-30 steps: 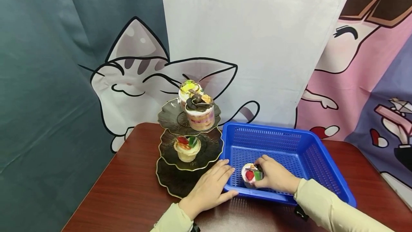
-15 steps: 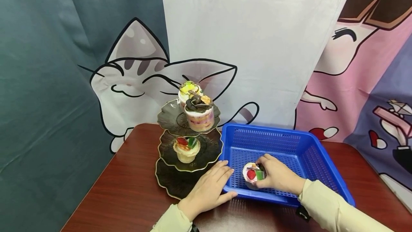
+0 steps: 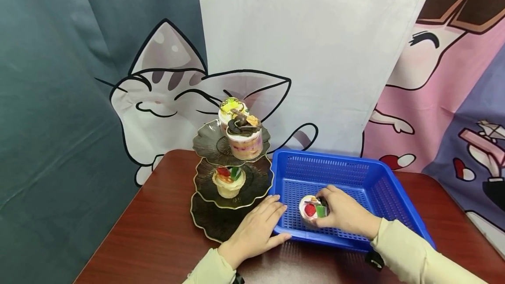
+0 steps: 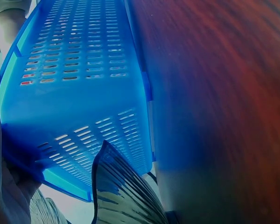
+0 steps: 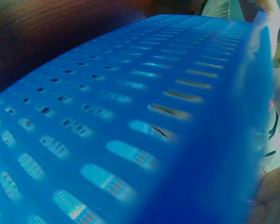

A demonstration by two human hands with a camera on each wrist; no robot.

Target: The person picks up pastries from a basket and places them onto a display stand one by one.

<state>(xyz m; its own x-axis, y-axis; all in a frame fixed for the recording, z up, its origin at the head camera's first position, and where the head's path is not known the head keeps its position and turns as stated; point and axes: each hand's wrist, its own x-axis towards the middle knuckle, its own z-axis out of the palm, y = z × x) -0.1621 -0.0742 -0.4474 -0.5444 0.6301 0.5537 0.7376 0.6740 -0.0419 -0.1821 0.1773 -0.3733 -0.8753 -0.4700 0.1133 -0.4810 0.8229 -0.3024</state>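
A blue plastic basket (image 3: 327, 154) with slotted walls stands on the table. Inside it, near the front left corner, is a small cream cake (image 3: 310, 210) topped with a strawberry, a green piece and a brown stick. My right hand (image 3: 347, 212) reaches over the front rim and grips this cake between thumb and fingers from its right side. With fingers extended, my left hand (image 3: 255, 225) rests at the basket's left front corner. In the left wrist view the basket's slotted side (image 4: 70, 105) fills the left half.
Left of the basket stands a three-tier stand of dark scalloped plates (image 3: 215, 148). Its top tier bears a chocolate-topped layered cake (image 3: 245, 141) and a yellow-topped one (image 3: 230, 108). A fruit tart (image 3: 229, 183) sits on the middle tier. A printed curtain (image 3: 323, 47) hangs behind the table.
My right hand and the small cream cake have shifted slightly right and away within the basket. The left hand stays at the corner.
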